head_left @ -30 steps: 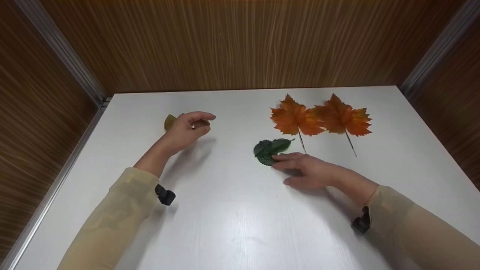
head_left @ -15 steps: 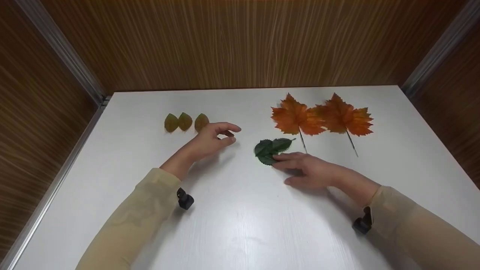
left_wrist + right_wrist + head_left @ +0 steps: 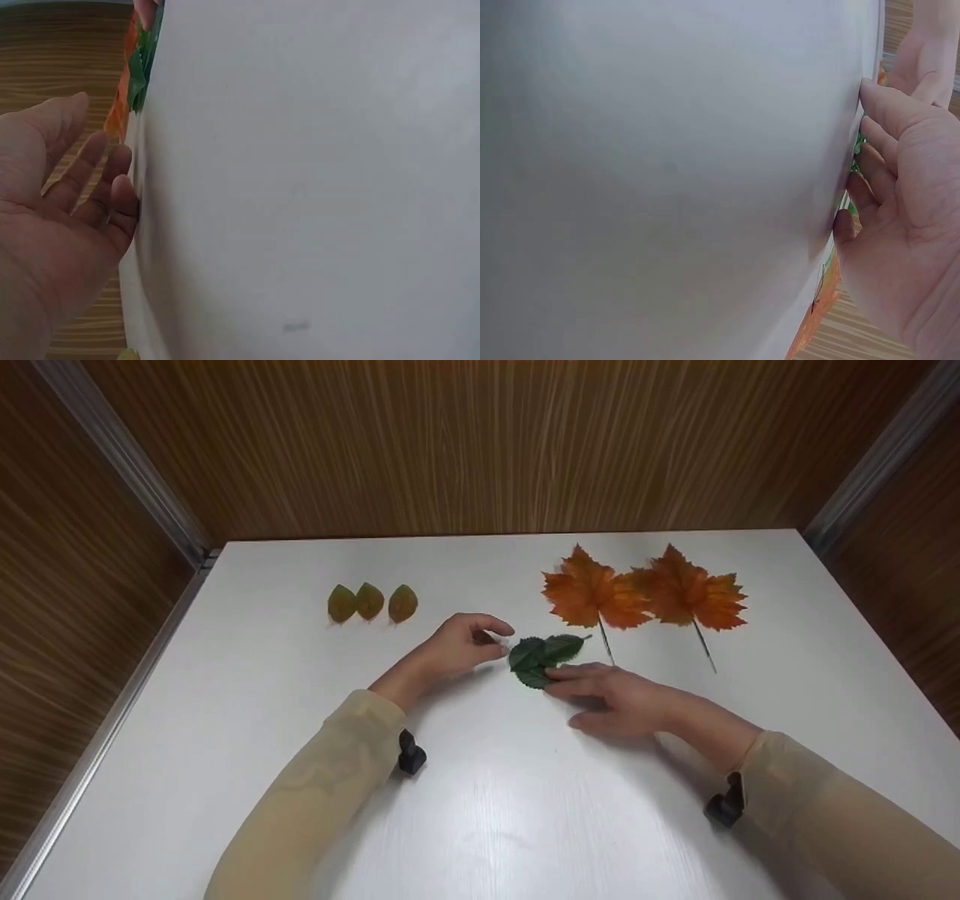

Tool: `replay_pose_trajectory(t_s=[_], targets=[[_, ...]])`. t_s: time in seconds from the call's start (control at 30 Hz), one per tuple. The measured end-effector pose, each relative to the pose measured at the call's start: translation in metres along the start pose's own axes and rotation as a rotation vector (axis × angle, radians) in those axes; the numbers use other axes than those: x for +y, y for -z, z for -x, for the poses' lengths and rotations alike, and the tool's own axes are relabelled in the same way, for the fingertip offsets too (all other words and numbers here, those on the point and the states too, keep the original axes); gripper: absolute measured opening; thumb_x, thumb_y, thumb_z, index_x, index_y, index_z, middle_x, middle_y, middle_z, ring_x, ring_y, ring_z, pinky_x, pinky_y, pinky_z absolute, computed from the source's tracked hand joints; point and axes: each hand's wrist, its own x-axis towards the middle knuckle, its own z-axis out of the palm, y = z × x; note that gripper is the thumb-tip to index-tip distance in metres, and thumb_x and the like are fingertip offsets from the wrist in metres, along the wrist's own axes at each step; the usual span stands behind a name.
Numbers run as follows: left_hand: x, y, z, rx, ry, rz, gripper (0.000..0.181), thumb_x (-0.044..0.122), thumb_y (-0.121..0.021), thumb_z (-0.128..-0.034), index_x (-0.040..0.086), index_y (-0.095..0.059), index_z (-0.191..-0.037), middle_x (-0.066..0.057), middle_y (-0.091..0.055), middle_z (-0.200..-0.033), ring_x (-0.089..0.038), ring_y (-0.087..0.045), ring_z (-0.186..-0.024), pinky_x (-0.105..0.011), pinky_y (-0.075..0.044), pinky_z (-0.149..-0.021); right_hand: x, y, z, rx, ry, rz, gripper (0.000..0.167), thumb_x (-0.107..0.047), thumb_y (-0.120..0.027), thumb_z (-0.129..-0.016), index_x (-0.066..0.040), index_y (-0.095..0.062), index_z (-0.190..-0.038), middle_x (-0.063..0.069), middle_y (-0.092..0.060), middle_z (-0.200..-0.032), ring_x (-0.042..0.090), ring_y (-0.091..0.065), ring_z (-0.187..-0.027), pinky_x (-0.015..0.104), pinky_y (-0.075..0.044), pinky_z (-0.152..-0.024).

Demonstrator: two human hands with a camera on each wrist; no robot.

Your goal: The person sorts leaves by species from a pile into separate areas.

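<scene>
The left hand (image 3: 459,648) has neared green leaves (image 3: 529,654).

Brown wood-grain walls (image 3: 480,450) with seemingly metal strips (image 3: 124,450) stand behind and beside a white table (image 3: 487,817).

Dark green leaves (image 3: 531,655) and mottled orange leaves (image 3: 594,591) colour a white table (image 3: 487,802).

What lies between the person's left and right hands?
Dark green leaves, overlapping on the white table, lie between the left hand and the right hand; the head view shows it.
</scene>
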Motion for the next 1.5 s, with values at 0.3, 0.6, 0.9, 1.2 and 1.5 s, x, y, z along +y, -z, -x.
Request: replay_pose_trajectory(t_s=[0.3, 0.6, 0.9, 1.2, 1.5], targets=[[-0.001, -0.01, -0.011, 0.006, -0.012, -0.054, 0.035, 0.018, -0.075, -0.1001, 0.007, -0.073, -0.133, -0.007, -0.07, -0.131, -0.023, -0.065, -0.117, -0.036, -0.052, -0.1, 0.002, 0.001, 0.0, 0.005, 0.027, -0.003, 0.055, -0.016, -0.075, -0.101, -0.015, -0.06, -0.153, 0.007, -0.044, -0.166, 0.039, -0.038, -0.152, 0.063, -0.034, -0.119], [0.004, -0.021, -0.017, 0.049, 0.0, -0.201, 0.033, 0.025, -0.078, -0.0973, 0.012, -0.076, -0.128, -0.003, -0.073, -0.12, -0.02, -0.064, -0.106, -0.037, -0.052, -0.096, 0.003, 0.001, 0.0, 0.003, 0.015, -0.006, 0.055, -0.016, -0.075, -0.1, -0.016, -0.06, -0.153, 0.006, -0.044, -0.166, 0.038, -0.037, -0.153, 0.062, -0.034, -0.12], [0.008, -0.028, -0.017, 0.091, 0.027, -0.251, 0.033, 0.024, -0.08, -0.0963, 0.012, -0.077, -0.127, -0.004, -0.074, -0.119, -0.021, -0.066, -0.11, -0.04, -0.051, -0.099, 0.004, 0.0, 0.0, 0.005, 0.03, 0.003, 0.055, -0.016, -0.075, -0.1, -0.015, -0.06, -0.153, 0.008, -0.045, -0.165, 0.039, -0.038, -0.152, 0.063, -0.034, -0.119], [0.005, -0.028, -0.016, 0.087, 0.016, -0.267, 0.03, 0.017, -0.081, -0.0956, 0.011, -0.077, -0.124, -0.004, -0.071, -0.106, -0.02, -0.064, -0.099, -0.037, -0.051, -0.094, 0.003, -0.001, 0.0, -0.007, -0.02, 0.002, 0.055, -0.018, -0.074, -0.101, -0.02, -0.059, -0.154, 0.004, -0.043, -0.166, 0.038, -0.035, -0.154, 0.063, -0.033, -0.119], [0.002, -0.025, -0.013, 0.101, 0.018, -0.16, 0.03, 0.009, -0.077, -0.0976, 0.009, -0.075, -0.128, -0.004, -0.069, -0.101, -0.015, -0.059, -0.093, -0.032, -0.05, -0.088, 0.004, -0.002, -0.001, -0.006, -0.019, -0.001, 0.055, -0.018, -0.075, -0.101, -0.02, -0.06, -0.153, 0.004, -0.044, -0.166, 0.038, -0.036, -0.153, 0.063, -0.034, -0.119]])
